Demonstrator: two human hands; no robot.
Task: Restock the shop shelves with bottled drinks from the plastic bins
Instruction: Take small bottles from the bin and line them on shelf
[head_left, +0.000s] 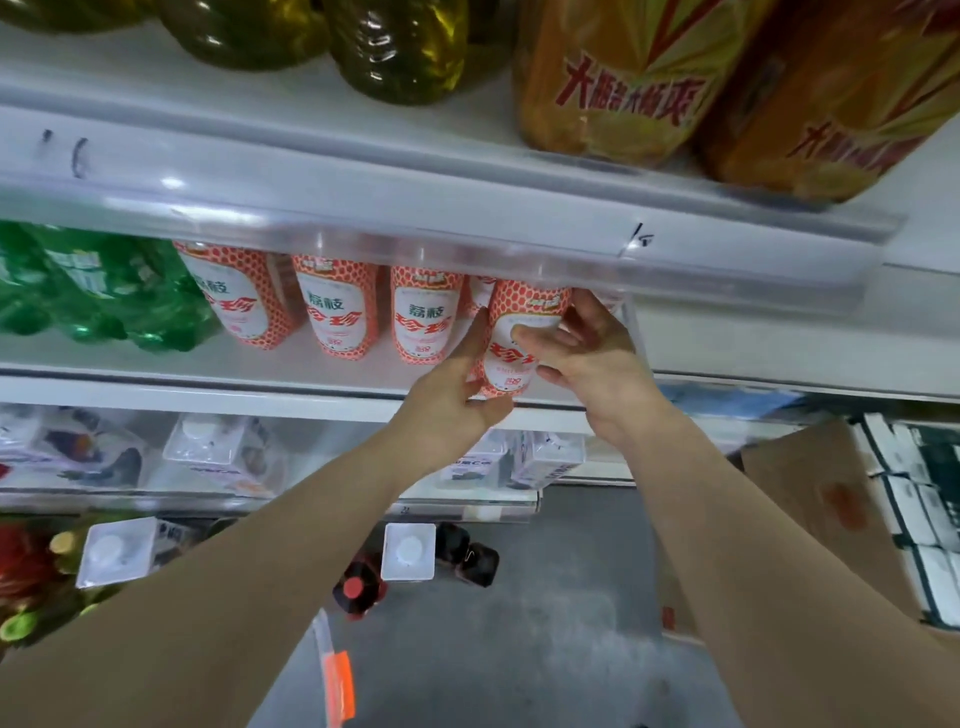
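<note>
Both hands are on one red-and-white bottle (505, 364) at the right end of the row on the middle shelf (208, 364). The left hand (457, 400) grips its lower left side, with the fingers curled round the base. The right hand (587, 358) grasps the right side, with the thumb across the front label and the fingers going behind, out of sight. The bottle leans slightly. Its base is at the shelf's front edge but covered by the left hand, so I can't tell whether it rests on the shelf.

Three matching bottles (337, 312) stand to its left, and another is partly hidden behind it. The price strip (415, 223) of the shelf above cuts off every cap in the row. Green bottles (93, 291) at far left are blurred.

On the top shelf, the olive-coloured bottles (400, 52) and big orange bottles (613, 88) are cropped by the frame.

On the lower shelf are clear square bottles (202, 447) with unreadable labels. Dark bottles (358, 587) stand on the floor, partly behind the forearms. A cardboard box (831, 499) is at right.
</note>
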